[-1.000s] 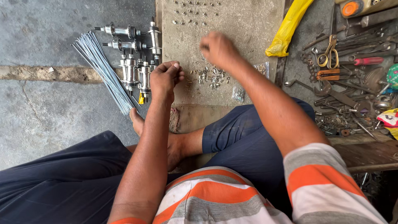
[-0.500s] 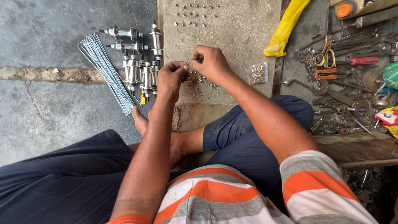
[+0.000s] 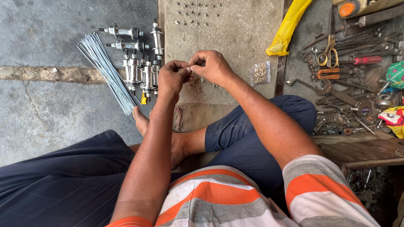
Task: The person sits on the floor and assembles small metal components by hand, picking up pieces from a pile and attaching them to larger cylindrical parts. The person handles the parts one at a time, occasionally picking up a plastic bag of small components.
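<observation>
1. Both hands meet just above the middle of the frame, over the near edge of the grey slab (image 3: pixel 235 46). My left hand (image 3: pixel 171 79) is curled nearly closed, thumb and forefinger pinched together at their tips.
2. My right hand (image 3: pixel 211 67) is also curled, its fingertips pinched and touching those of the left. Something very small sits in that shared pinch, but it is too tiny for me to tell what it is or which hand really has it.
3. Directly under the hands, on the slab, lies a scatter of small metal bits (image 3: pixel 205 80).
4. More small metal pieces (image 3: pixel 194 12) stand in loose rows at the top centre of the frame, well apart from the hands.
5. Just right of my right hand lies a small clear bag (image 3: pixel 260 73) of brass-coloured parts.
6. Left of my left hand, a cluster of shiny wheel hubs (image 3: pixel 141 63) rests on the concrete floor, some upright, some lying flat.
7. Beside the hubs, further left, a bundle of thin steel spokes (image 3: pixel 106 71) runs diagonally.
8. At the upper right, a yellow cloth (image 3: pixel 288 29) lies by a heap of tools, scissors (image 3: pixel 326 52) among them.
9. My bare foot (image 3: pixel 145 124) shows below the left hand.
</observation>
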